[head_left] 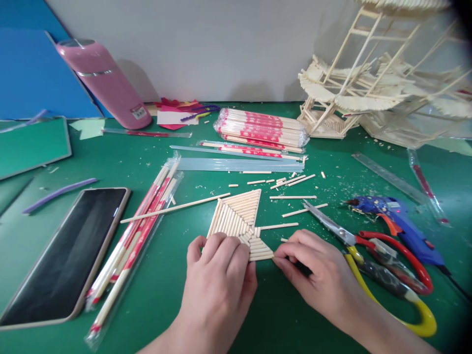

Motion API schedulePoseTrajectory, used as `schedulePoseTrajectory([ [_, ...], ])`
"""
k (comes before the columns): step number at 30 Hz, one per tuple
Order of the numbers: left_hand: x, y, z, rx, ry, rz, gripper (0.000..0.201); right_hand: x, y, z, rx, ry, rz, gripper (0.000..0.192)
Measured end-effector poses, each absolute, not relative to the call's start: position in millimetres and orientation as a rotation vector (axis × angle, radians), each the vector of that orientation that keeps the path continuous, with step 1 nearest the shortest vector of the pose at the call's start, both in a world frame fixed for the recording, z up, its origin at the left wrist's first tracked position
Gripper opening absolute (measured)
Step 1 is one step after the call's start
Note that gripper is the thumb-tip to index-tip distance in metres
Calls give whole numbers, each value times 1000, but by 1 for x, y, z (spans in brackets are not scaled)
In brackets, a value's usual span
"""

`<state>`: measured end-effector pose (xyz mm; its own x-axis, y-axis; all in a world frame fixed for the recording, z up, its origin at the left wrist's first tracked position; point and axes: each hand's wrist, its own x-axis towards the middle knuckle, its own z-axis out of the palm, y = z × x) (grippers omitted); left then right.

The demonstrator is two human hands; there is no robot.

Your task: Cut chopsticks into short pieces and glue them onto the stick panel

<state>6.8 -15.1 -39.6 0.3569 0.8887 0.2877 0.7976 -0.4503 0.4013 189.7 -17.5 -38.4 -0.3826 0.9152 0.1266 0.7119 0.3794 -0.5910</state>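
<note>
A flat panel of short wooden sticks (236, 216), glued side by side in triangular sections, lies on the green table. My left hand (221, 270) presses over its lower left part, fingers curled over the front edge, hiding that section. The thumb and forefinger of my right hand (313, 270) are pinched at the panel's right corner, on the end of its lowest stick. Just above that hand, a loose short stick (279, 226) points toward the panel's middle. One long chopstick (177, 207) rests across wrapped chopsticks (140, 231), its tip near the panel's upper left.
Right of my hands lie red-handled scissors (342, 228), yellow-handled pliers (420, 314) and a blue glue gun (401, 216). A phone (62, 260) lies left. Behind are a chopstick pack (261, 128), glue sticks (239, 164), a tilted pink bottle (110, 83) and a stick-built model (354, 93).
</note>
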Motion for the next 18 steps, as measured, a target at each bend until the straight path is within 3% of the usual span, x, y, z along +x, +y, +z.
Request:
schedulePoseTrajectory([
  [18, 7, -15, -38, 2442, 1514, 746, 11, 189, -19, -40, -1398, -2201, 643, 14],
])
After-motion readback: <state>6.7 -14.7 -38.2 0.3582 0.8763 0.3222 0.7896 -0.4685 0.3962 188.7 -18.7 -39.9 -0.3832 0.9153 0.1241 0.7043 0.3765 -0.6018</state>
